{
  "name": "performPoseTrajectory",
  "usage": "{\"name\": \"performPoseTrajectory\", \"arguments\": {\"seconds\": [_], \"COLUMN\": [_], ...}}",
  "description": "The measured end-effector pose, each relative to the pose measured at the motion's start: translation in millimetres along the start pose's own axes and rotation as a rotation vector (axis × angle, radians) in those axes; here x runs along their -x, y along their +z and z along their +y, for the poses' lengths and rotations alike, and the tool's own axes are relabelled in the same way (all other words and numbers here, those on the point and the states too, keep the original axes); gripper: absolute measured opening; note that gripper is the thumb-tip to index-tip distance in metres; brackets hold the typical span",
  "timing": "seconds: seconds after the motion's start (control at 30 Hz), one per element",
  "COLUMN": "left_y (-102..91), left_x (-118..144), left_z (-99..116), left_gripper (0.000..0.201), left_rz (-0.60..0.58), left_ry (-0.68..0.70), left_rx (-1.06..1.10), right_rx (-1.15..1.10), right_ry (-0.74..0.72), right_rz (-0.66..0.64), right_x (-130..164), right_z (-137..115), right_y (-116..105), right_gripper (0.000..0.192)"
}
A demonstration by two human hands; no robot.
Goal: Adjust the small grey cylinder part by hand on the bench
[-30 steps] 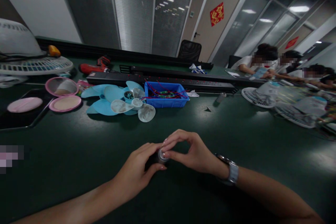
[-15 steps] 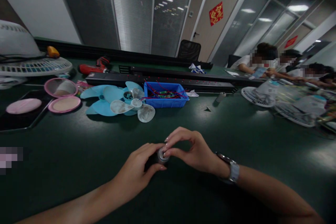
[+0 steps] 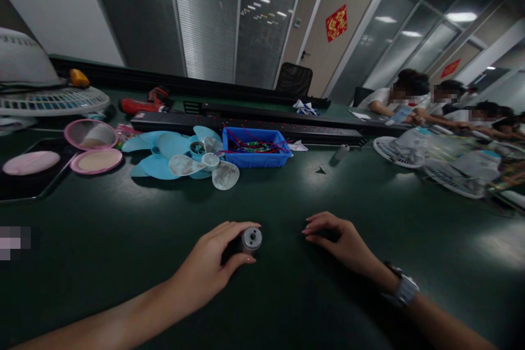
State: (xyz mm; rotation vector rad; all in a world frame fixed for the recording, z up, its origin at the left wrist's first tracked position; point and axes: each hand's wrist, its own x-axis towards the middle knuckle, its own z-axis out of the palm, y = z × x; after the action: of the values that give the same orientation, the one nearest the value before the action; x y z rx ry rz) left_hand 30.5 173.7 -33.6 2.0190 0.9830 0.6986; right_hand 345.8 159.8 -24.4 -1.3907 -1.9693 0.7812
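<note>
My left hand (image 3: 213,260) grips a small grey cylindrical motor (image 3: 251,239) low over the dark green table (image 3: 123,229), its round end face turned toward the right. My right hand (image 3: 338,240) rests on the table a short way to the right of the motor, fingers curled and apart from it, holding nothing. A watch (image 3: 404,290) sits on my right wrist.
Blue and translucent fan blades (image 3: 184,158) lie beside a blue bin (image 3: 255,149) of red wires. Pink round dishes (image 3: 92,147) and a white fan guard (image 3: 53,101) are at the left, a red tool (image 3: 143,103) behind. Other people work at the far right by fan guards (image 3: 430,161).
My right hand has let go of the motor's end and drawn back to the right onto the table. My left hand still holds the motor.
</note>
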Motion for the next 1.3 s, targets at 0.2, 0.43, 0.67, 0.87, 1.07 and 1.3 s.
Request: {"name": "performPoseTrajectory", "arguments": {"seconds": [0.2,0.43,0.67,0.87,1.07,1.3], "left_y": [-0.6,1.3,3.5,3.7,3.4,4.2], "left_x": [-1,0,1,0,-1,1], "left_z": [-1,-4,-4,-3,-4,-6], "left_gripper": [0.043,0.042,0.037,0.030,0.025,0.027], "left_rz": [-0.004,0.001,0.050,0.055,0.053,0.058], "left_ry": [0.003,0.009,0.063,0.087,0.095,0.095], "left_rx": [-0.012,-0.008,0.014,0.040,0.040,0.049], "right_rx": [0.056,-0.102,-0.257,-0.255,-0.224,-0.262], "right_ry": [0.023,-0.139,-0.396,-0.382,-0.360,-0.380], "right_rz": [-0.029,0.068,-0.027,-0.065,-0.108,-0.095], "right_x": [0,-23,-51,-59,-58,-56], "right_z": [2,-41,-91,-90,-88,-88], "right_y": [0,13,46,59,56,56], "right_gripper": [0.024,0.014,0.015,0.014,0.018,0.016]}}
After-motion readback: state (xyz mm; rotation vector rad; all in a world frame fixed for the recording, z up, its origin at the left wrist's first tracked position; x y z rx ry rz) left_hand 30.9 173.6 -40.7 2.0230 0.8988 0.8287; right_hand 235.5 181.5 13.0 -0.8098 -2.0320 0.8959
